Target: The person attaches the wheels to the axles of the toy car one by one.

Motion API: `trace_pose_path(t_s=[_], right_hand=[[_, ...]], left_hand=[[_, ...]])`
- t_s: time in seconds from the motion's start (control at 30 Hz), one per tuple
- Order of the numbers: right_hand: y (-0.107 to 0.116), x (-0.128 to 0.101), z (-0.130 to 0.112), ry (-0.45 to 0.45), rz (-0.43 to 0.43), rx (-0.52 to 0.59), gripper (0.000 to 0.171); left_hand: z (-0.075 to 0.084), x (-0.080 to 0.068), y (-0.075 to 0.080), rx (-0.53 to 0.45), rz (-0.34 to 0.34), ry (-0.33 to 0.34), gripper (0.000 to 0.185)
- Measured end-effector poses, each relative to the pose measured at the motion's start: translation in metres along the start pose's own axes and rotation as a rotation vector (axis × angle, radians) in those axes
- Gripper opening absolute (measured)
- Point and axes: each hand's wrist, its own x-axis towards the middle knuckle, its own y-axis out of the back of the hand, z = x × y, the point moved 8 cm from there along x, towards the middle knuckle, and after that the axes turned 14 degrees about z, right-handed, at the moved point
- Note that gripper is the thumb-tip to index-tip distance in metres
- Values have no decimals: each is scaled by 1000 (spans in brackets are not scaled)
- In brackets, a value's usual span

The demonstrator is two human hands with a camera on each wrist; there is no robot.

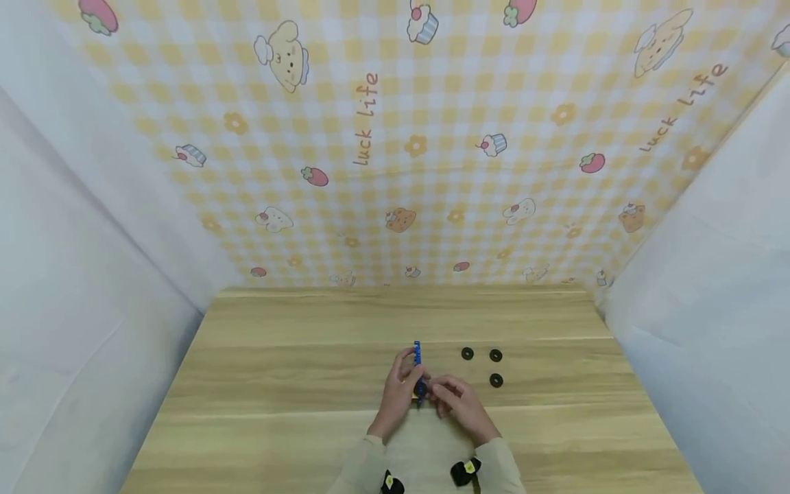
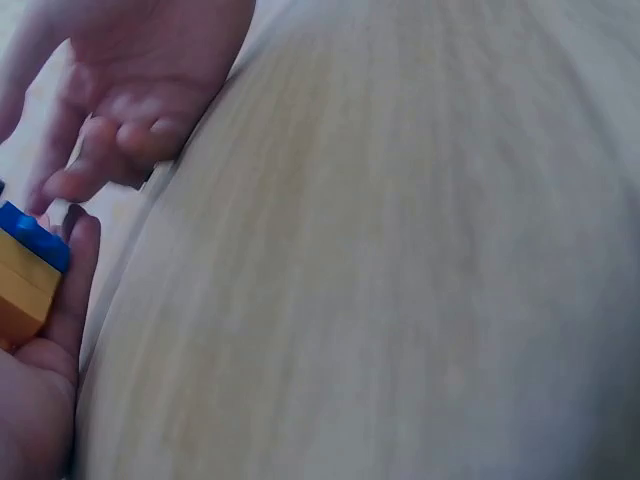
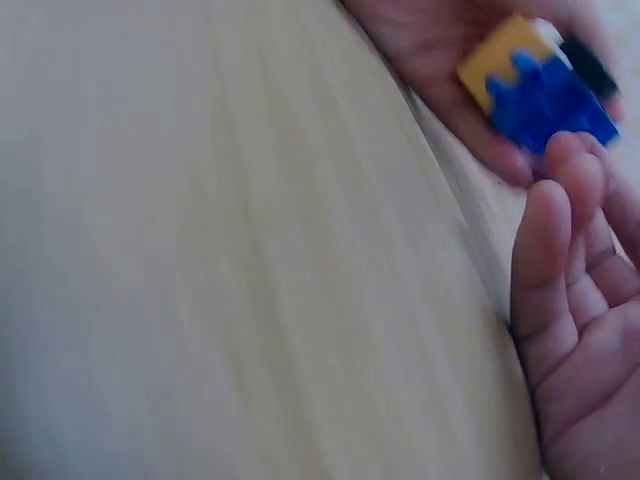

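Note:
My left hand (image 1: 397, 396) grips a block toy near the middle of the table. The toy has a long blue toothed piece (image 1: 417, 352), a yellow block (image 2: 24, 288) under the blue one, and a black wheel (image 1: 420, 388) on its near part. In the right wrist view the blue studded side (image 3: 550, 105) faces the right hand. My right hand (image 1: 461, 405) is just right of the toy, its fingers loosely bent and fingertips (image 3: 575, 150) right at the blue edge. Nothing shows held between them.
Three black rings, like small tyres, lie right of the hands: a left one (image 1: 467, 353), a back right one (image 1: 496, 355) and a front one (image 1: 496, 380). The wooden table (image 1: 278, 384) meets a checked cloth (image 1: 370, 247) behind and white cloth at both sides.

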Motion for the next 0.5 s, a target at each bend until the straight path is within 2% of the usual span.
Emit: trace_pose_path(t_s=[0.13,0.27,0.37,0.5], right_hand=[[40,2,0,14,188,-188,32],[90,4,-14,100,390,-451,24],[114,5,-19,102,440,-628,26],[126,5,-17,73,401,-772,39]], left_hand=[[-2,0,0,-155,-35,36,47],[-4,0,1,-179,-42,49,51],[-3,0,2,-185,-43,45,50],[-2,-1,2,-221,-61,27,45]])
